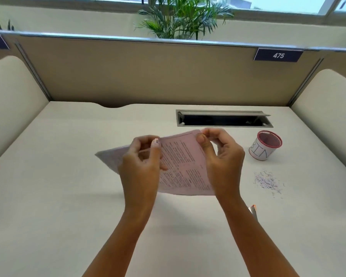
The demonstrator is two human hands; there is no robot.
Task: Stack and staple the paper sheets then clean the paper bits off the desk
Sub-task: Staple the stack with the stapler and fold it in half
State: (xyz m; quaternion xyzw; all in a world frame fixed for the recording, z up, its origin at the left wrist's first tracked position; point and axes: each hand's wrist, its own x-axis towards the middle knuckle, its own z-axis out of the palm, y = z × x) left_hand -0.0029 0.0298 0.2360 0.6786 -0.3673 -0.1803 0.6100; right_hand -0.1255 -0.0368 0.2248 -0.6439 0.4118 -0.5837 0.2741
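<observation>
Head view: both hands raised over the middle of the desk (68, 196), holding the pink printed sheets (184, 162) clear of the surface. Left hand (140, 166) pinched shut on the sheets' left edge, thumb over the top. Right hand (222, 156) clamped on the upper right corner, thumb on the printed face, fingers curled behind. More paper fanned out to the left behind the left hand (110, 156), edges plainly not squared; blurred there, so impossible to count sheets.

To the right, a scatter of paper bits (268, 181) lying on the desk, well apart from the sheets. Just beyond, a small red-rimmed mesh cup labelled BIN (265, 145), upright. Near the right forearm, a narrow object with an orange tip (253, 209), mostly hidden; possibly the stapler, cannot tell.

Stacking judged only part done. Risks from here: stapling a skewed stack if edges stay fanned; a loose sheet slipping from so light a pinch; a lowered or swung stack fanning the bits wider, or off the desk edge.
</observation>
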